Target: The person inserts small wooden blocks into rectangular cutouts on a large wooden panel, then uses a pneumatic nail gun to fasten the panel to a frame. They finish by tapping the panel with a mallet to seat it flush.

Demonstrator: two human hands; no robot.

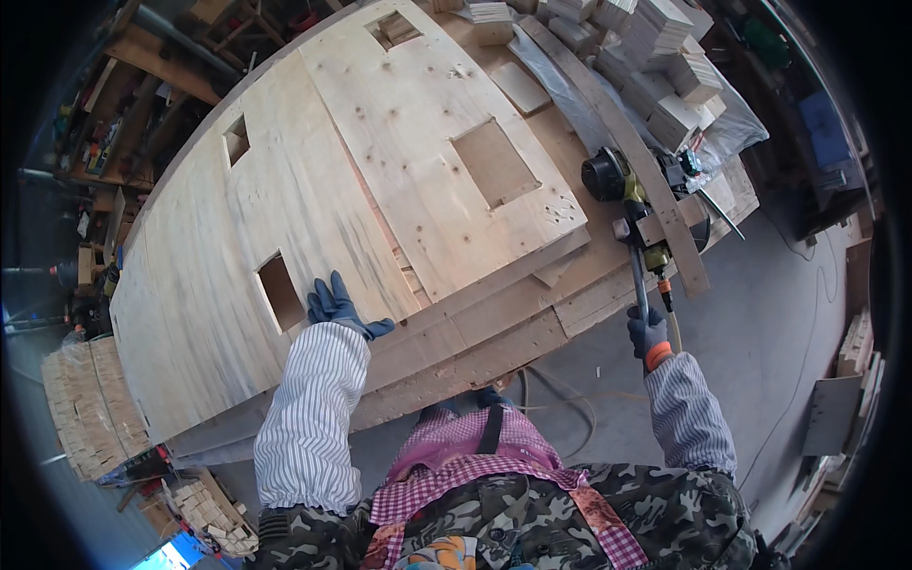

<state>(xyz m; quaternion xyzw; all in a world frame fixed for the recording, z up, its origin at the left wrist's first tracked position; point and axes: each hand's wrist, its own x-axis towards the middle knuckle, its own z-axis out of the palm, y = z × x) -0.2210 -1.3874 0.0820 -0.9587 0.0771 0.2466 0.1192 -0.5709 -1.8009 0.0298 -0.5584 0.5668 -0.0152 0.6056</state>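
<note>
My left hand, in a dark blue glove, lies flat with fingers spread on a plywood panel, beside a rectangular cutout. Beyond the table's front right edge, my right hand, also gloved, with an orange cuff, is closed around a tool with a long grey bar-like handle. Its far end reaches the air nailer, so its exact kind is unclear. The green and black air nailer rests at the table's right side, an orange fitting joining it to a hose. A second plywood panel adjoins the first.
A long wooden strip lies across the table's right side, near stacked wood blocks. More cutouts, including a large one, open in the panels. Bundled wood pieces stand at left. A hose loops over the floor.
</note>
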